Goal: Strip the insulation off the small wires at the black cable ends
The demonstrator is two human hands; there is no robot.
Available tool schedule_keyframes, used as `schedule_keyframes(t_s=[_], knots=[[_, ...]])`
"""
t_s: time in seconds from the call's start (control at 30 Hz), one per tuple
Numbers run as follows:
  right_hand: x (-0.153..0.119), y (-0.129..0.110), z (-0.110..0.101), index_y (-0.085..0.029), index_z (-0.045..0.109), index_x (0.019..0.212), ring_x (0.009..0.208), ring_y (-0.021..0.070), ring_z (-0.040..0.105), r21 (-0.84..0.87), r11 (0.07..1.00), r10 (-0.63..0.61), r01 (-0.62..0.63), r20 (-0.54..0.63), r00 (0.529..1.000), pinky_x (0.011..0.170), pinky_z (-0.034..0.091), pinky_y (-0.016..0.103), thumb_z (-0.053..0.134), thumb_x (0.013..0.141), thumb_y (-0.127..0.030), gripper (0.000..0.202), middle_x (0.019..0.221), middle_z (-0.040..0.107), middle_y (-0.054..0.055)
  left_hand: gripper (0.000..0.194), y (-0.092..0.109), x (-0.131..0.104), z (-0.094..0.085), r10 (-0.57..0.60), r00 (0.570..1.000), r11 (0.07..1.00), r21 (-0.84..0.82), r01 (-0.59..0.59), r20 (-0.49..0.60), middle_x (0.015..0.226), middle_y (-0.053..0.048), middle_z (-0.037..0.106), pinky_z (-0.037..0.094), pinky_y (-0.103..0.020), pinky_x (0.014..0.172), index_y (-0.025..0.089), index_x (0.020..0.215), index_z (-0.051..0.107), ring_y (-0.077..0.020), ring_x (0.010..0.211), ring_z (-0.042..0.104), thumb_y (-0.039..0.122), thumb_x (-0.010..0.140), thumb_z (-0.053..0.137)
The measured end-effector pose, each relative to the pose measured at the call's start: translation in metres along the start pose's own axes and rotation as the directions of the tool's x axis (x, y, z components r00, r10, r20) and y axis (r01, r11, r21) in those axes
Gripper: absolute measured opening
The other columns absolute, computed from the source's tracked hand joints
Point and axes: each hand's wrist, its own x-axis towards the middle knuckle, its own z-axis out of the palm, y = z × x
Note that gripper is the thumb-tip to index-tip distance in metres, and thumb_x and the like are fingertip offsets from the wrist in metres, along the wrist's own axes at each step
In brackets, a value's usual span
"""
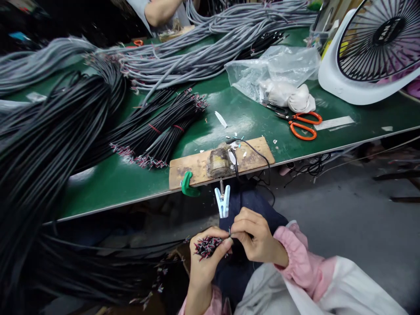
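My left hand (205, 258) is wrapped round a bundle of black cables (207, 247), whose red, white and black wire ends stick up out of the fist. Between thumb and forefinger, this hand also pinches one cable end. My right hand (252, 234) pinches the tip of that same cable end, close beside the left fingertips. Just above both hands, a light blue clothespin-like clip (222, 202) hangs from the metal shaft of a small motor (219, 162). The motor sits on a wooden board (193, 164), held to the table edge by a green clamp (188, 184).
Black cable bundles (164, 131) and long grey cables (183, 57) cover much of the green table (138, 192). Orange-handled scissors (302, 124), a plastic bag (275, 65) and a white fan (348, 70) lie or stand to the right. Another person's arm (162, 11) shows across the table.
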Motion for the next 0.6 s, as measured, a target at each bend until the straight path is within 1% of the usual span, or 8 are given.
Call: schedule_keyframes(t_s=[0.03,0.1,0.2,0.27,0.33,0.4,0.53,0.6], knots=[[0.003,0.001,-0.003,-0.017,0.066,0.084,0.072,0.0180,0.058,0.065,0.997,0.033,-0.036,0.051,0.998,0.068,0.049,0.032,0.057,0.102,-0.027,0.023,0.078,0.062,0.006,0.005,0.003,0.002,-0.001,0.012,0.999,1.000,-0.001,-0.012,0.032,0.063,0.001,0.069,0.049,-0.021,0.053,0.020,0.077,0.079,-0.0122,0.053,0.063,0.017,0.080,0.082],[0.007,0.003,-0.005,-0.017,0.066,0.081,0.070,0.0159,0.057,0.236,0.953,0.156,-0.188,0.150,0.976,0.063,0.048,0.028,0.063,0.099,-0.037,0.028,0.078,0.061,0.005,0.007,0.010,0.006,-0.003,0.058,0.996,0.998,0.009,-0.059,0.074,0.065,0.001,0.069,0.049,-0.021,0.055,0.021,0.076,0.080,-0.0125,0.056,0.063,0.015,0.080,0.082],[0.008,0.008,-0.005,-0.015,0.065,0.079,0.065,0.0122,0.053,0.437,0.792,0.328,-0.426,0.284,0.901,0.058,0.044,0.024,0.069,0.093,-0.050,0.038,0.077,0.057,0.002,0.009,0.019,0.011,-0.002,0.133,0.988,0.989,0.050,-0.137,0.075,0.068,0.000,0.070,0.049,-0.022,0.058,0.022,0.076,0.080,-0.0135,0.060,0.063,0.014,0.078,0.083],[0.007,0.010,-0.005,-0.014,0.065,0.079,0.064,0.0111,0.051,0.474,0.720,0.408,-0.507,0.302,0.862,0.058,0.043,0.023,0.072,0.090,-0.052,0.040,0.075,0.056,0.001,0.009,0.021,0.012,0.001,0.147,0.988,0.985,0.081,-0.152,0.056,0.069,0.000,0.070,0.048,-0.022,0.058,0.022,0.076,0.079,-0.0143,0.062,0.063,0.014,0.078,0.082],[0.007,0.011,-0.007,-0.014,0.066,0.079,0.065,0.0118,0.052,0.454,0.734,0.457,-0.505,0.220,0.862,0.058,0.043,0.023,0.073,0.090,-0.051,0.039,0.075,0.056,0.001,0.010,0.020,0.011,0.003,0.141,0.990,0.983,0.111,-0.143,0.022,0.070,0.000,0.069,0.048,-0.023,0.059,0.022,0.077,0.079,-0.0146,0.062,0.063,0.013,0.079,0.082],[0.008,0.010,-0.011,-0.015,0.070,0.083,0.068,0.0133,0.055,0.405,0.790,0.447,-0.460,0.133,0.885,0.060,0.046,0.025,0.069,0.092,-0.051,0.037,0.077,0.058,0.002,0.011,0.018,0.009,0.005,0.131,0.991,0.982,0.137,-0.128,-0.013,0.072,0.000,0.069,0.048,-0.023,0.060,0.022,0.077,0.078,-0.0149,0.064,0.063,0.011,0.079,0.082],[0.010,0.006,-0.018,-0.015,0.077,0.096,0.067,0.0132,0.054,0.273,0.912,0.280,-0.307,0.131,0.951,0.058,0.047,0.025,0.071,0.092,-0.048,0.034,0.085,0.063,0.006,0.012,0.015,0.005,0.007,0.106,0.994,0.985,0.136,-0.103,-0.018,0.072,0.000,0.068,0.048,-0.024,0.061,0.022,0.077,0.078,-0.0154,0.065,0.063,0.011,0.078,0.082],[0.010,0.003,-0.018,-0.016,0.078,0.094,0.068,0.0137,0.055,0.188,0.954,0.217,-0.234,0.106,0.970,0.056,0.046,0.025,0.072,0.092,-0.045,0.029,0.084,0.063,0.006,0.011,0.015,0.005,0.009,0.093,0.995,0.987,0.136,-0.089,-0.025,0.070,0.001,0.067,0.047,-0.024,0.059,0.022,0.076,0.077,-0.0148,0.062,0.062,0.012,0.078,0.082]])
